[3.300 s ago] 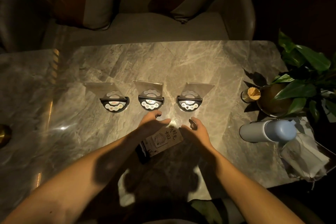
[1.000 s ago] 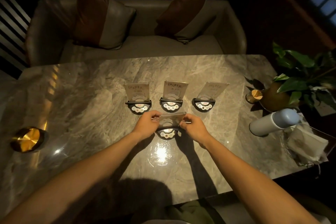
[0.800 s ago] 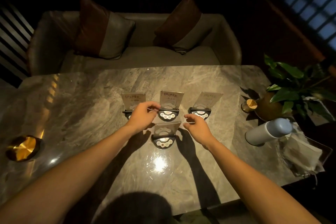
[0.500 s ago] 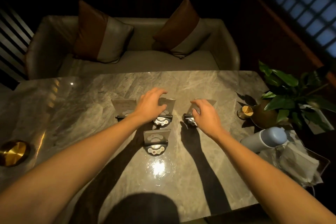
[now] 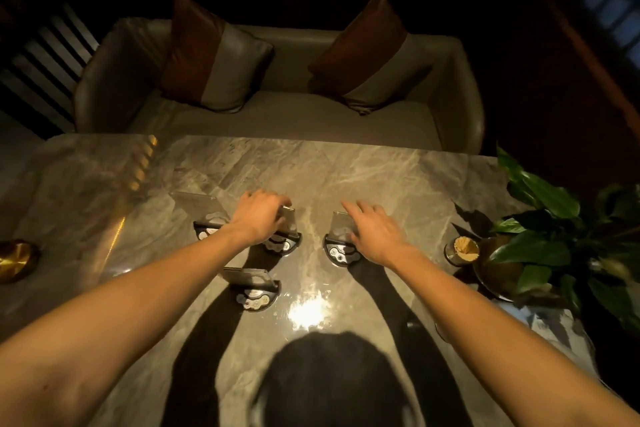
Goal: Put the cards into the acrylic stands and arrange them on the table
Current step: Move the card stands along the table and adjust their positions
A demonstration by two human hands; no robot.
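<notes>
- Head view, far left: a gold faceted ornament [image 5: 15, 260] sits at the edge of the polished marble desk [image 5: 346, 166].
- Leftmost stand [image 5: 207, 218]: clear acrylic plate tilted back on a dark rounded base, untouched.
- Left hand [image 5: 258, 220] curls over the middle stand [image 5: 285, 229], fingers closed on its top edge. A hard tug could tip it; the glossy stone looks slick.
- Nearer stand [image 5: 251, 288] sits alone ahead of the row, close to the left forearm, which might knock it.
- Right hand [image 5: 372, 236] rests on the right stand [image 5: 341, 236], fingers spread flat; whether it grips, I cannot tell.
- Far right: toothpick jar [image 5: 465, 248] and leafy plant [image 5: 554, 236].
</notes>
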